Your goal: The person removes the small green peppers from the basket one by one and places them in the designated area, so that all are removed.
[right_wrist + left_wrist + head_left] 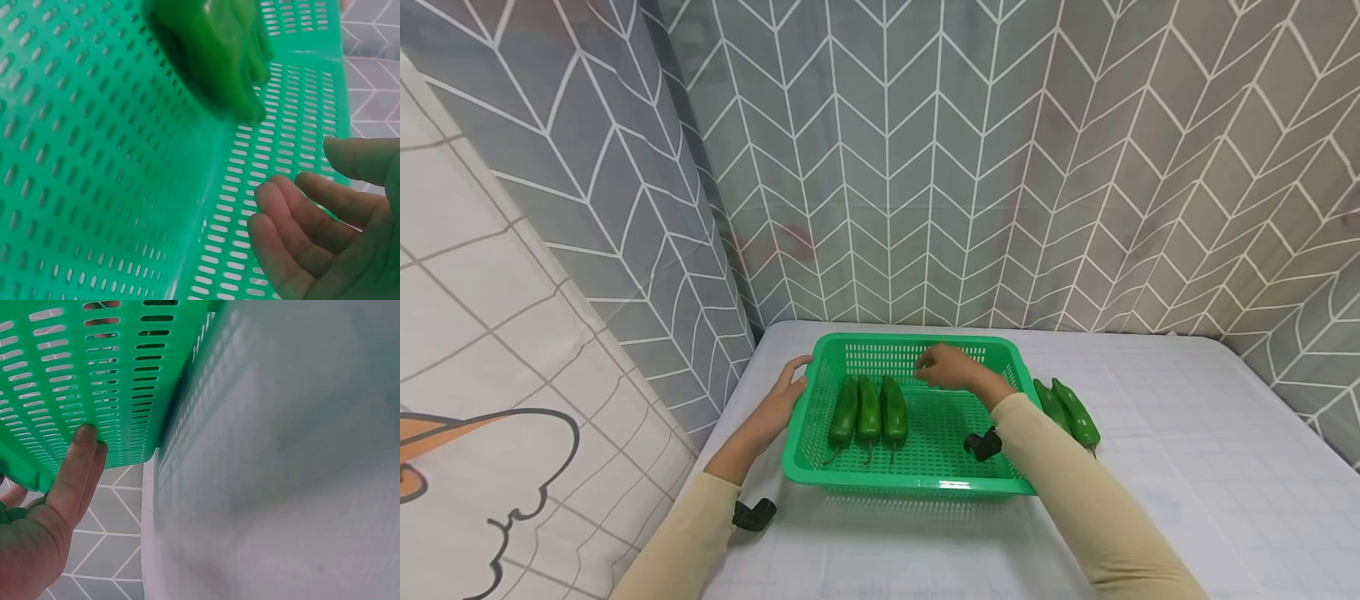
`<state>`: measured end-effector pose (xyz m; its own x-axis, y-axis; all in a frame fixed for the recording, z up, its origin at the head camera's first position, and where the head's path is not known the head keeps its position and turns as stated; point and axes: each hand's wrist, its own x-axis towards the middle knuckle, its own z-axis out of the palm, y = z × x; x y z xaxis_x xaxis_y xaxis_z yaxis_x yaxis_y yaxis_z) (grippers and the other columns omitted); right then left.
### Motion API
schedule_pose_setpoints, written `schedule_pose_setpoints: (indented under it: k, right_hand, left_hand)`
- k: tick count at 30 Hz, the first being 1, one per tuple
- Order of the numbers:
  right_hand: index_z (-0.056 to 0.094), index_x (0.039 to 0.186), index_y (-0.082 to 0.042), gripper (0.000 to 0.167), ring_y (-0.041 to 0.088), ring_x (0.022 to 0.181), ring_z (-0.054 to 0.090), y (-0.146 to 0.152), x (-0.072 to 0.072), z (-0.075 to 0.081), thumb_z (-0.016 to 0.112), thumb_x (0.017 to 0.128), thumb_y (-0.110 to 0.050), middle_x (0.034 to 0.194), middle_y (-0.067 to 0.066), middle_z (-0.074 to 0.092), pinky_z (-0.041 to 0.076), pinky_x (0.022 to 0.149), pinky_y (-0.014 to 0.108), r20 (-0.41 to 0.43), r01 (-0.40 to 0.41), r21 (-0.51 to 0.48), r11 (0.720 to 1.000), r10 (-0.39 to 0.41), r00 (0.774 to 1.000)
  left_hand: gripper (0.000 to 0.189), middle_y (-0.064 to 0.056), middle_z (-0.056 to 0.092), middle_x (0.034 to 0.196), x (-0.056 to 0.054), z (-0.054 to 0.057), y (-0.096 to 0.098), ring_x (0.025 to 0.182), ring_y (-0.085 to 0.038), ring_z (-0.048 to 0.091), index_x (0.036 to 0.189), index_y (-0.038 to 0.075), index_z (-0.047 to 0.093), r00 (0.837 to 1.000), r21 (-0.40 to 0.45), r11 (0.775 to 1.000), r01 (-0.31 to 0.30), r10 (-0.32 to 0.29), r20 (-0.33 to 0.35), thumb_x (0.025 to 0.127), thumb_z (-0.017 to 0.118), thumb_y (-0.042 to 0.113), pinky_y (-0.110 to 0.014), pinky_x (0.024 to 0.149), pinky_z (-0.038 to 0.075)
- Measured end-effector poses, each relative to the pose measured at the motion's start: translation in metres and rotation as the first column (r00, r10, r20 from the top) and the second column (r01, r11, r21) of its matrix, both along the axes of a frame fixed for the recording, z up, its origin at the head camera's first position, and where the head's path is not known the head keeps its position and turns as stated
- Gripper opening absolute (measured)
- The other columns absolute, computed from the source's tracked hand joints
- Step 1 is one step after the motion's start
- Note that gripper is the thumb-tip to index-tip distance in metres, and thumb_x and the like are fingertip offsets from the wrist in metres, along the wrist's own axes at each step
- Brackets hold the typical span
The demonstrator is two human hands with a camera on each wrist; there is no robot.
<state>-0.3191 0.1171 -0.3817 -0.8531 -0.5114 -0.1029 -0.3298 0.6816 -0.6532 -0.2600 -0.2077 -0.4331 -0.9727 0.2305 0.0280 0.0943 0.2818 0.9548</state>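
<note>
A green plastic basket [917,483] with slotted walls stands on the table. Inside, on its left side, three long green peppers [868,412] lie side by side, stems towards me. My left hand [781,404] holds the basket's left side, with two fingers [78,469] against the outer wall and others at the rim. Over the basket's right half, near the back wall, is my right hand [951,367]. It holds nothing; its fingers are loosely bent and apart from the peppers [212,56]. Two more green peppers [1078,412] lie on the table just right of the basket, partly hidden by my right sleeve.
A white cloth covers the table [1180,433]. Behind it hangs a grey curtain [910,167] with white chevron lines. At the left is a white tiled-pattern sheet [550,375] with a cartoon drawing. Black wrist cameras [754,515] sit on both wrists.
</note>
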Motion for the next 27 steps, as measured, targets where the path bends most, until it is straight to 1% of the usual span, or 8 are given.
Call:
schedule_pose_setpoints:
  k: [2,4,10,13,16,20,24,27]
  right_hand:
    - [0.058,0.132,0.012,0.038,0.032,0.094,0.070,-0.003,0.000,-0.002,0.058,0.103,-0.013,0.120,0.024,0.065,0.057,0.079,0.042,0.001,-0.008,0.008,1.000,0.008,1.000]
    - [0.059,0.131,0.012,0.038,0.031,0.093,0.070,-0.005,-0.001,-0.005,0.059,0.103,-0.014,0.118,0.023,0.067,0.057,0.078,0.041,0.022,-0.006,0.009,1.000,0.006,1.000]
    - [0.060,0.131,0.011,0.038,0.030,0.094,0.071,-0.010,-0.004,-0.013,0.060,0.103,-0.014,0.119,0.022,0.067,0.058,0.078,0.038,0.089,-0.007,0.004,1.000,0.007,0.996]
    - [0.059,0.131,0.012,0.038,0.032,0.094,0.070,-0.012,-0.003,-0.015,0.061,0.102,-0.013,0.117,0.023,0.067,0.058,0.079,0.040,0.102,-0.002,0.002,1.000,0.002,0.995]
    - [0.060,0.130,0.011,0.037,0.031,0.092,0.070,-0.013,-0.002,-0.016,0.061,0.101,-0.013,0.116,0.022,0.067,0.058,0.078,0.040,0.100,-0.001,0.013,1.000,-0.001,0.995]
    - [0.060,0.131,0.011,0.037,0.029,0.091,0.071,-0.019,-0.001,-0.016,0.061,0.102,-0.012,0.119,0.023,0.066,0.058,0.077,0.039,0.105,-0.003,0.036,0.999,-0.001,0.994]
    - [0.058,0.134,0.011,0.040,0.030,0.090,0.071,-0.026,-0.001,-0.017,0.061,0.102,-0.012,0.111,0.021,0.069,0.058,0.077,0.040,0.141,0.009,0.054,0.998,-0.017,0.990]
    - [0.057,0.135,0.010,0.041,0.028,0.089,0.071,-0.029,-0.003,-0.021,0.061,0.102,-0.013,0.104,0.017,0.070,0.058,0.076,0.038,0.169,0.023,0.066,0.998,-0.033,0.985]
  left_hand:
    - [0.047,-0.019,0.050,0.125,0.000,0.000,0.000,0.113,-0.026,0.051,0.160,0.015,0.019,1.000,-0.002,1.000,0.001,-0.001,0.002,0.114,0.023,0.027,-0.047,0.104,0.035]
    - [0.048,-0.019,0.050,0.125,-0.001,0.000,0.000,0.111,-0.026,0.052,0.160,0.015,0.019,1.000,-0.007,1.000,0.000,0.000,0.002,0.114,0.023,0.027,-0.047,0.103,0.035]
    - [0.047,-0.018,0.051,0.124,-0.001,-0.001,-0.001,0.109,-0.024,0.053,0.160,0.015,0.019,1.000,-0.009,1.000,0.000,0.000,0.002,0.114,0.023,0.027,-0.045,0.102,0.036]
    - [0.047,-0.018,0.051,0.123,-0.002,-0.001,-0.001,0.108,-0.024,0.053,0.160,0.015,0.019,1.000,-0.009,1.000,0.001,-0.001,0.002,0.114,0.023,0.025,-0.045,0.102,0.037]
    - [0.047,-0.018,0.051,0.122,-0.002,-0.002,-0.001,0.109,-0.024,0.052,0.160,0.016,0.019,1.000,-0.009,1.000,-0.001,0.001,0.001,0.114,0.023,0.024,-0.046,0.102,0.036]
    - [0.047,-0.015,0.054,0.115,-0.001,-0.002,-0.002,0.104,-0.022,0.055,0.160,0.016,0.020,1.000,-0.007,1.000,-0.001,0.001,-0.002,0.114,0.025,0.028,-0.043,0.099,0.039]
    - [0.048,-0.014,0.055,0.110,-0.001,0.000,-0.002,0.099,-0.020,0.057,0.160,0.017,0.020,1.000,-0.001,1.000,0.002,-0.002,-0.002,0.114,0.026,0.029,-0.040,0.096,0.041]
    - [0.046,-0.015,0.054,0.113,-0.001,-0.001,-0.001,0.102,-0.021,0.056,0.159,0.017,0.022,1.000,-0.005,1.000,-0.005,0.005,-0.001,0.114,0.025,0.028,-0.041,0.097,0.040]
